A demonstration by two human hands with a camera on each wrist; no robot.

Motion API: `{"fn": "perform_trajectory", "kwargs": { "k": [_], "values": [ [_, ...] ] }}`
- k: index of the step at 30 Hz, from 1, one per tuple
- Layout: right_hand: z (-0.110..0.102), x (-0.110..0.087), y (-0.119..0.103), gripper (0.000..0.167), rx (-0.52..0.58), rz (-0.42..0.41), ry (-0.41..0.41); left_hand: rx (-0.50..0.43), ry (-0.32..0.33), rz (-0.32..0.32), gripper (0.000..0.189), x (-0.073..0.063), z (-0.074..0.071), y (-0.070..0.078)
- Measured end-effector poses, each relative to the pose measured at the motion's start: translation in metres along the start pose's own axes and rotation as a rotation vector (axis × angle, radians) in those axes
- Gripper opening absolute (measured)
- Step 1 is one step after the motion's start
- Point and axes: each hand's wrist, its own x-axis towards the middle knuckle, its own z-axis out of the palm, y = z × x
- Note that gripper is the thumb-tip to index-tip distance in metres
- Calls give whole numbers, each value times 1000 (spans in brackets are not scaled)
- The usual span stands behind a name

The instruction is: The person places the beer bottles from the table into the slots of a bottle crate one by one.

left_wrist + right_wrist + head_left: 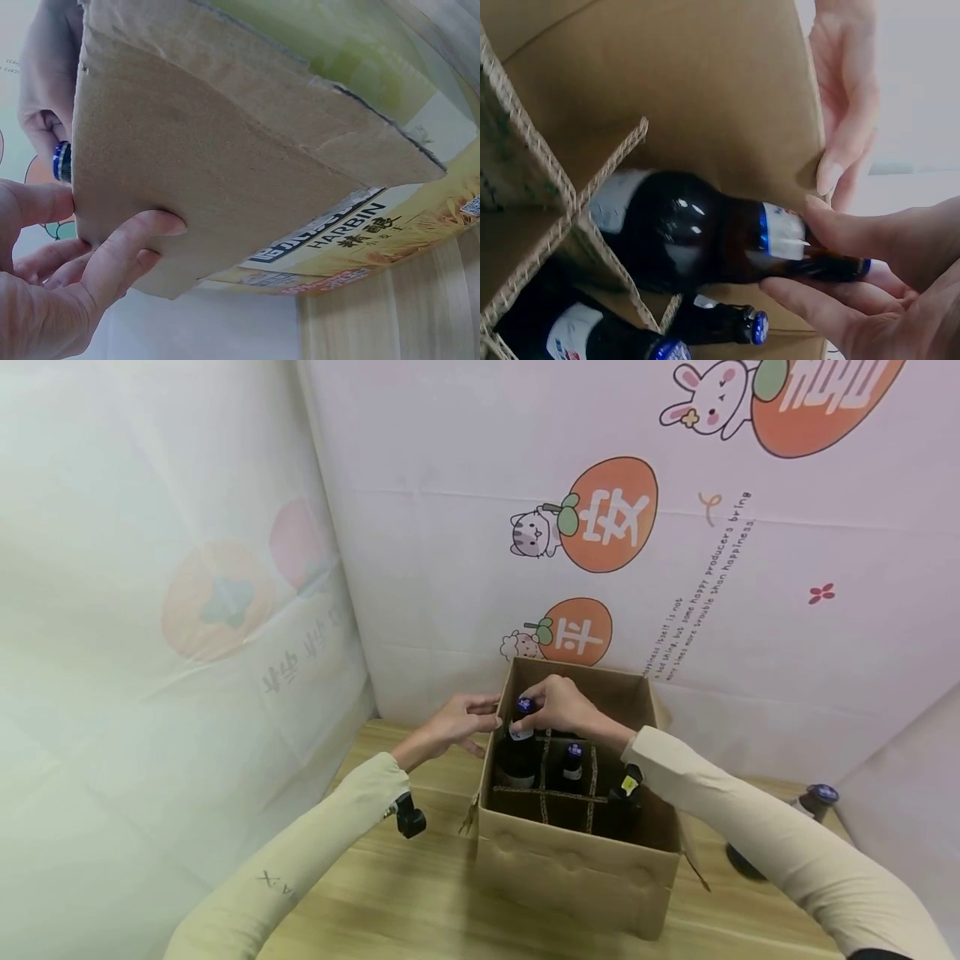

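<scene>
A cardboard box (573, 881) with crossed cardboard dividers (574, 214) stands upright on the table. My right hand (558, 703) reaches inside and grips a dark beer bottle (679, 232) by its neck, thumb and fingers on either side of the white neck label. That bottle's lower part sits in a divider compartment against the box's left wall. At the left wall's top edge, my left hand (459, 724) pinches the cardboard, thumb at the rim and fingers on the outer flap (225, 142). Other blue-capped bottles (574, 330) stand in neighbouring compartments.
Another blue-capped bottle (817, 800) stands on the wooden table (375, 877) to the right, partly hidden by my right sleeve. White printed cloth (450, 568) hangs behind and beside the table. HARBIN lettering (345, 232) shows on the box's outside.
</scene>
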Motion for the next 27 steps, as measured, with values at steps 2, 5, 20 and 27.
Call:
{"fn": "perform_trajectory", "kwargs": {
  "k": [2,5,20,27],
  "values": [
    [1,0,1,29,-21,-50,-23,-3,1,-1,60,0,1,0],
    [5,1,2,26,-41,-93,-63,-6,-1,-8,60,1,2,0],
    [32,7,2,33,-240,-168,-309,4,18,-18,61,2,2,4],
    [26,10,2,13,-335,-115,-407,3,22,-20,61,1,3,2]
  ]
}}
